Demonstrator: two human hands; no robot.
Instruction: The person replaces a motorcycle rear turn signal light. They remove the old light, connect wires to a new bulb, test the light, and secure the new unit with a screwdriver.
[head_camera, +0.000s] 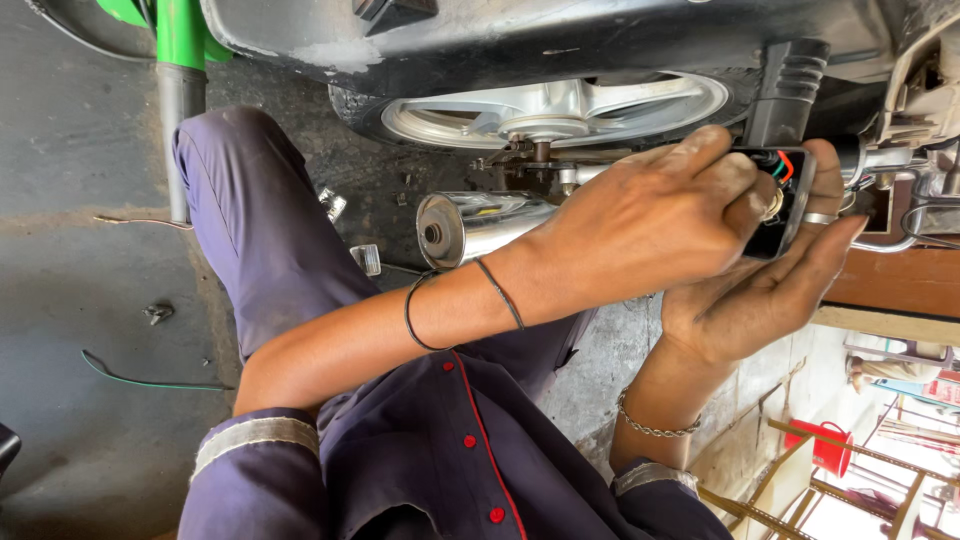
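Nearest, the right hand (650, 215) closes its fingers over the small black electrical unit (775, 210), gripping its upper face; the left hand (765, 290) cups it from below, fingers half curled along its edge. The unit looks light, rigid and plastic-cased (wires (783, 167) at its top look fragile); hold the casing, not the leads. Beyond: chrome exhaust (480, 225); rear wheel (555, 108).

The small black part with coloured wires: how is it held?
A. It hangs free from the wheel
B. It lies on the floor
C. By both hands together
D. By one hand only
C: the black part sits between the left hand and the right hand.
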